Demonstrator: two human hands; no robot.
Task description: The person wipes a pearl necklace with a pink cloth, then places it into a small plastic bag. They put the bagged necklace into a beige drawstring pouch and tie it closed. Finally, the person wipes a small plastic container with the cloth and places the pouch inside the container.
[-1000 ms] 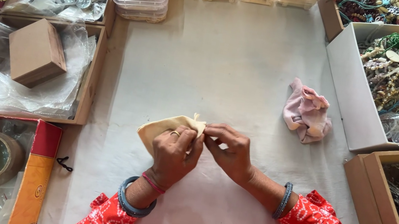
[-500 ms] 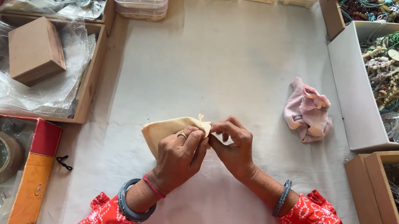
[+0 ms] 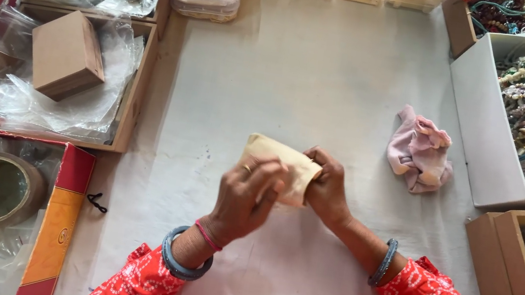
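Both arms came up from the bottom of the frame in red patterned sleeves and met just below the centre. The left hand point(image 3: 245, 198) was turned back-up, fingers curled forward, a ring on one finger and a grey bangle with a pink thread at the wrist. The right hand point(image 3: 325, 189) sat just right of it, fingers bent inward in a pinch, a grey bangle on the forearm.
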